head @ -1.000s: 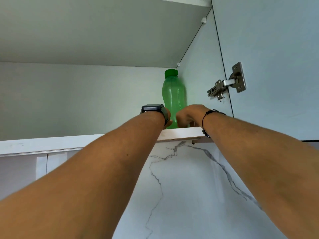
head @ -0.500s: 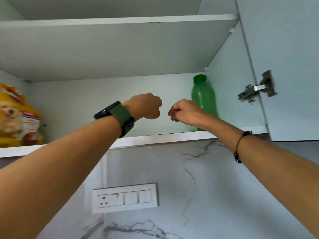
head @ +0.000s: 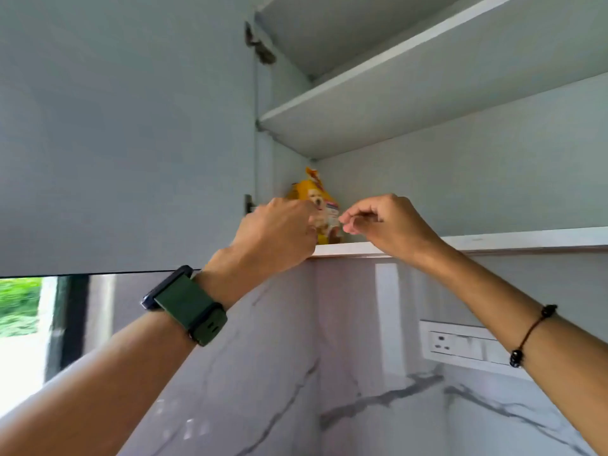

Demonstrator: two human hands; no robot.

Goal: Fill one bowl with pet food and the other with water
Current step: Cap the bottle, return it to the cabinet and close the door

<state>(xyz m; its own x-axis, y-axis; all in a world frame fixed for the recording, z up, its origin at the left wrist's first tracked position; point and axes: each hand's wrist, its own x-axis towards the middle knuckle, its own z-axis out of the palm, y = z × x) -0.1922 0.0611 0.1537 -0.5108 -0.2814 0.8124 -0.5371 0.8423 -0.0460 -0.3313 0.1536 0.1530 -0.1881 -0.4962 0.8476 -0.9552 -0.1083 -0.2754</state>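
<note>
A yellow pet food bag (head: 311, 191) with a dog's picture stands upright at the left end of the lower cabinet shelf (head: 493, 240). My left hand (head: 276, 232), with a green-strapped watch on the wrist, is curled in front of the bag's lower left part and covers it; its fingertips are hidden, so a grip cannot be told. My right hand (head: 386, 222) hovers at the bag's right edge, fingers curled in, holding nothing. No bowl and no water bottle are in view.
The open cabinet door (head: 125, 133) hangs on the left, close to my left hand. A second shelf (head: 394, 93) sits above. Below are a marble-patterned wall (head: 329, 373), a white switch plate (head: 460, 345) at right and a window (head: 19, 311) at far left.
My view and both hands have swung left along the shelf, away from the green bottle, which has left the view. Both hands now sit at the pet food bag.
</note>
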